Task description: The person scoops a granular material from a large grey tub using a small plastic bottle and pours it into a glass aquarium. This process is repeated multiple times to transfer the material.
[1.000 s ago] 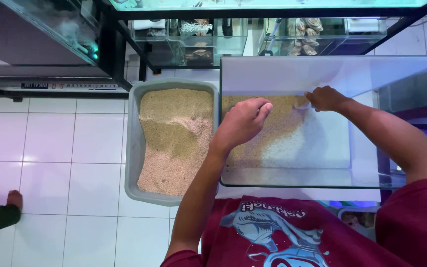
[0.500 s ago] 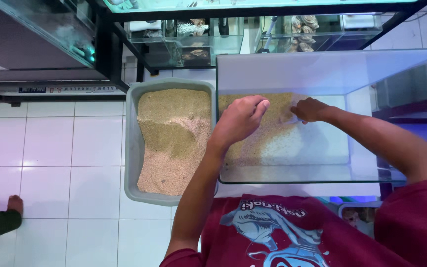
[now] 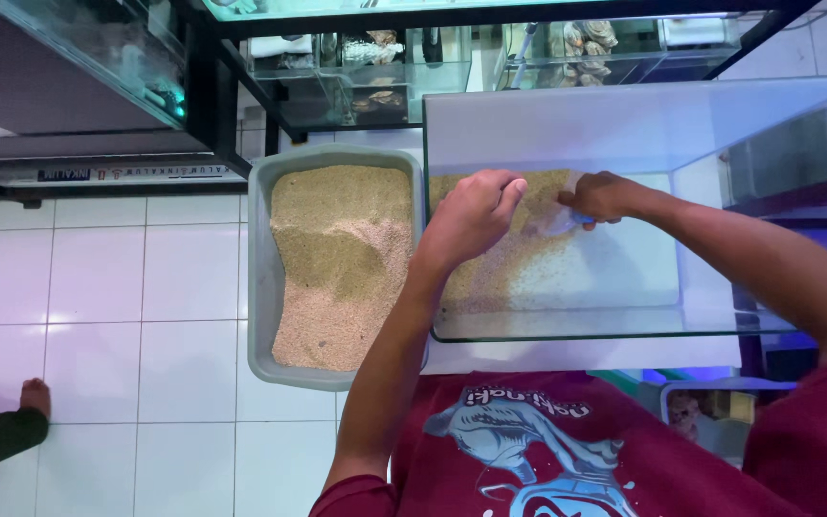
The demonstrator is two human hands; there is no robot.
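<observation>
Both hands have slid left over the sand layer inside the glass tank, so it's spreading: left hand loosely curled, empty-looking, right hand gripping a small clear scoop, grey sand tub just left.

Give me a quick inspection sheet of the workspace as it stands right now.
Surface: white tiled floor.
Job's things: clear glass tank, tan sand covering the left part of its bottom; grey plastic tub of the same sand at its left.
Clutter: nothing seen.
Grippers: left hand curled over the sand, grip unclear; right hand closed on a small pale scoop.
Cables: nothing seen.
Surroundings: black rack holding glass tanks; another person's bare foot at far left.
</observation>
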